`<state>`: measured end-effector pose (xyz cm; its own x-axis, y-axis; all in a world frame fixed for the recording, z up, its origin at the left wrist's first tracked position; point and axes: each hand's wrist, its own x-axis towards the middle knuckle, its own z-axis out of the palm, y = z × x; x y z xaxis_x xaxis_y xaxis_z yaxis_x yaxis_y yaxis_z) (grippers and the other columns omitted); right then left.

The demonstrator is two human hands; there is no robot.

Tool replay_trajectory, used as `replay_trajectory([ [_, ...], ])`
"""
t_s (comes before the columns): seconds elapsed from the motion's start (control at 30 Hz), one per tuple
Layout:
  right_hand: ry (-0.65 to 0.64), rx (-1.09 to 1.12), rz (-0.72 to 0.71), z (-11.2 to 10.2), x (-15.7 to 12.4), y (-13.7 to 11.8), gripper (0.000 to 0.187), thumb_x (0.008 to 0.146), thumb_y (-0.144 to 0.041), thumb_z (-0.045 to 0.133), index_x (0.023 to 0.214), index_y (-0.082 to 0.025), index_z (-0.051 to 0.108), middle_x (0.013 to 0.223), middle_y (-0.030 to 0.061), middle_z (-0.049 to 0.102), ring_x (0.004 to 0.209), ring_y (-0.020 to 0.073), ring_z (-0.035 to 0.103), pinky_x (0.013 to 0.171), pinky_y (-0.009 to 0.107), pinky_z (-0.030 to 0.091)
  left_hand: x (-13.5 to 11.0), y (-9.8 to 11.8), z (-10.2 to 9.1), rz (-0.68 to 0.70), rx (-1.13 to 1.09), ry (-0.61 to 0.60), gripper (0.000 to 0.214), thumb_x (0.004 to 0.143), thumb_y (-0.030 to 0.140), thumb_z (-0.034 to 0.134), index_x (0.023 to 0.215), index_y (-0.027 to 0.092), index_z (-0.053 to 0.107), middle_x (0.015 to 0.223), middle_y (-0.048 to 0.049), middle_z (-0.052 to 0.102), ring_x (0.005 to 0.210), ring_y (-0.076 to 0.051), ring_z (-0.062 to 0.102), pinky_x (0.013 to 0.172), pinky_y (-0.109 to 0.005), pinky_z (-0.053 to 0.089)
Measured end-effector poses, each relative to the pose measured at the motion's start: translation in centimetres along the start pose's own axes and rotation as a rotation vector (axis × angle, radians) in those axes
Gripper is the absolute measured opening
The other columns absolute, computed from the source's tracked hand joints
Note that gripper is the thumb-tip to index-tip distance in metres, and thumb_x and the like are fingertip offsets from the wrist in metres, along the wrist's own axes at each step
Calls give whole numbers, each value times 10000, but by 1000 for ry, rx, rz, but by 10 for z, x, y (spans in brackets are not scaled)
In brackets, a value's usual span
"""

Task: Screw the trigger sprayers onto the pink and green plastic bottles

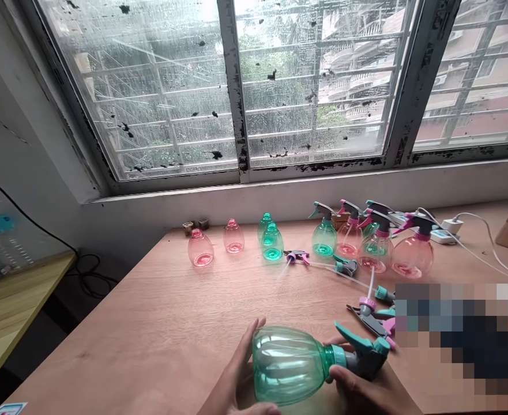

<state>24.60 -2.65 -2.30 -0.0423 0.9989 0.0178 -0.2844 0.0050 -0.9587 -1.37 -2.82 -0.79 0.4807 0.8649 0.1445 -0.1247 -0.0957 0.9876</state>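
A green spray bottle (288, 363) lay on its side just above the near edge of the tabletop (150, 323), base pointing left and neck pointing right. The left hand (236, 374) cupped the rounded base, its grip wrapped around the body with fingers spread over the ribbed plastic. The right hand (361, 392) had its grip closed on the trigger head (361, 349) at the teal collar, with the teal lever sticking up and away from the palm.

Judging from this hold, the work was at the joint of collar and neck. It would go best with the left hand holding the soft body firmly but without squeezing it out of shape, and the right hand turning only the collar, square to the neck, so that the threads did not cross. Whether the collar was fully seated could not be told.

Farther back stood two headless pink bottles (200, 249) and headless green bottles (272, 242), with a cluster of finished sprayers (377, 245) to their right. Loose trigger heads (370, 314) with dip tubes lay between that cluster and the hands. A white power strip (439, 233) sat near the window sill.
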Motion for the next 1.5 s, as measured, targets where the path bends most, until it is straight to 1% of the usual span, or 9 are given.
replay_trajectory([
  [0.13, -28, -16, 27, -5, 2, 4, 425, 690, -532, 826, 910, -207, 663, 627, 28, 717, 556, 203, 629, 505, 289, 433, 2, -2, 1, 38, 85, -22, 909, 845, 405, 714, 1542, 407, 130, 1666, -46, 134, 1505, -353, 154, 1204, -527, 181],
  [0.27, -7, -62, 37, -6, -1, 1, 428, 679, -543, 828, 907, -210, 685, 617, 18, 707, 557, 202, 616, 527, 297, 436, 1, -2, -2, 59, 62, 2, 1047, 766, 441, 787, 1543, 410, 86, 1659, -83, 163, 1496, -348, 213, 1196, -525, 213],
  [0.47, 2, -69, 30, -5, -2, 1, 457, 649, -553, 847, 912, -209, 701, 624, 2, 679, 574, 190, 605, 557, 293, 446, -2, 7, -1, -75, 16, 13, 938, 742, 352, 825, 1520, 318, 303, 1642, -95, 224, 1506, -337, 181, 1217, -515, 177],
  [0.63, -31, -9, 61, -10, -1, 6, 484, 678, -552, 834, 968, -203, 666, 650, 16, 707, 525, 152, 581, 501, 248, 412, 1, -4, -2, 47, 35, -18, 936, 791, 336, 778, 1535, 378, 213, 1643, -91, 215, 1498, -359, 200, 1195, -568, 187],
  [0.77, -34, -31, 43, -10, -2, 5, 485, 686, -562, 823, 965, -193, 677, 650, 23, 699, 515, 155, 567, 490, 260, 419, -2, -2, -3, 26, 69, -28, 1068, 755, 363, 812, 1553, 370, 102, 1643, -109, 210, 1497, -362, 202, 1208, -563, 155],
  [0.93, -27, -44, 19, -9, -2, 7, 463, 704, -558, 813, 946, -178, 705, 551, -26, 578, 464, 132, 496, 466, 263, 367, -4, 7, -1, -55, 39, -6, 940, 762, 369, 808, 1524, 371, 256, 1641, -74, 234, 1504, -334, 192, 1217, -509, 184],
  [1.07, -13, -20, 22, -9, -1, 11, 474, 722, -550, 801, 988, -178, 678, 583, -13, 594, 444, 125, 493, 432, 245, 321, 0, 5, 0, 30, 81, -25, 982, 762, 377, 802, 1540, 360, 203, 1647, -83, 206, 1492, -373, 210, 1204, -539, 179],
  [1.23, -11, -6, 12, -7, -2, 9, 475, 722, -544, 806, 996, -189, 648, 596, 2, 649, 419, 121, 529, 431, 235, 347, -1, 0, -3, 34, 148, -33, 1038, 757, 425, 798, 1555, 334, 140, 1591, -119, 343, 1463, -364, 300, 1216, -540, 133],
  [1.5, -30, 8, 38, -5, -3, 4, 458, 718, -543, 812, 973, -197, 652, 601, 6, 682, 435, 107, 507, 430, 219, 370, -4, 6, 1, 3, 260, 22, 901, 839, 289, 734, 1542, 386, 179, 1649, -44, 212, 1507, -308, 194, 1233, -490, 133],
])
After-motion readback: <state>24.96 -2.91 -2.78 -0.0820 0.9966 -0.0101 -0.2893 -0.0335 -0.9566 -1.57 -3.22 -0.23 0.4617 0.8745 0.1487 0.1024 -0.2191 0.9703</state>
